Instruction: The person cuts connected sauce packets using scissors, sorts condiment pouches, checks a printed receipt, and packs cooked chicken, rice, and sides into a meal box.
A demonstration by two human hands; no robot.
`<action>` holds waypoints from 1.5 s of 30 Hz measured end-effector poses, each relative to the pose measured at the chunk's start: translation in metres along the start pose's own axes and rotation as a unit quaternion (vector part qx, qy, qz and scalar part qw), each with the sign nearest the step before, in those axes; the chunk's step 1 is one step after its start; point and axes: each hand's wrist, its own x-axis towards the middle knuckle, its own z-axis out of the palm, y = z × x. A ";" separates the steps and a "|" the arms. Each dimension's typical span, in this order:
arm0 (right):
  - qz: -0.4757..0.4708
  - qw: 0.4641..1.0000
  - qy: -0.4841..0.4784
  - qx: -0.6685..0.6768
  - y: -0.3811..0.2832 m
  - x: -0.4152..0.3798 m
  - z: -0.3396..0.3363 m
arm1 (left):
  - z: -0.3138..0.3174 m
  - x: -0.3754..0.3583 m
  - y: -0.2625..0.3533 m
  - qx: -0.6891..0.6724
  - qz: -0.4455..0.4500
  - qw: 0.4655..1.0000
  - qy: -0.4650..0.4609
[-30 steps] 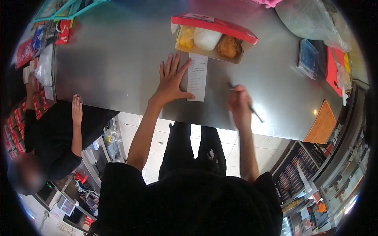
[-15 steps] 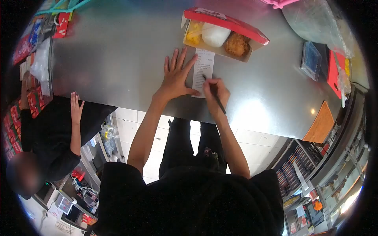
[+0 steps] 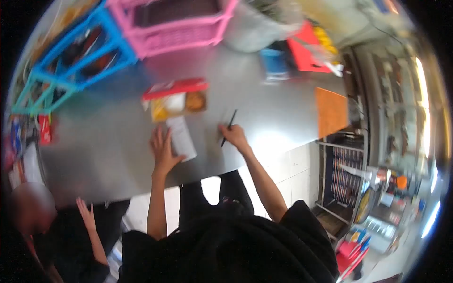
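Observation:
My left hand (image 3: 163, 152) lies with fingers spread on the metal table (image 3: 108, 160), at the left edge of a white printed slip (image 3: 182, 140). A black pen (image 3: 229, 127) is held in my right hand (image 3: 234, 136), to the right of the slip and apart from it. Just beyond the slip stands an open red-lidded box (image 3: 180, 113) containing a white mound (image 3: 175, 102), a brown fried piece (image 3: 195, 100) and something yellow (image 3: 159, 111). The view is somewhat blurred.
Pink (image 3: 179, 35), blue (image 3: 85, 59) and teal baskets (image 3: 45, 92) line the far left. An orange board (image 3: 331, 112) lies at the right edge. Another person's hand (image 3: 86, 213) is at the lower left, near the table edge.
The head view has shifted, showing more baskets at the far side. My right hand has moved off the slip to the right with the pen. My left hand stays beside the slip.

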 end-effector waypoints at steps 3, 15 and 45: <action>-0.026 0.999 0.044 -0.020 -0.005 0.003 -0.062 | 0.000 -0.013 0.027 -0.016 0.012 0.996 0.082; -0.269 0.706 0.641 -0.138 0.083 0.176 -0.417 | 0.043 0.142 0.260 -0.287 0.085 0.949 0.095; -0.192 0.920 -0.018 0.342 0.051 0.066 -0.362 | 0.015 0.217 0.421 -0.395 0.187 0.884 0.164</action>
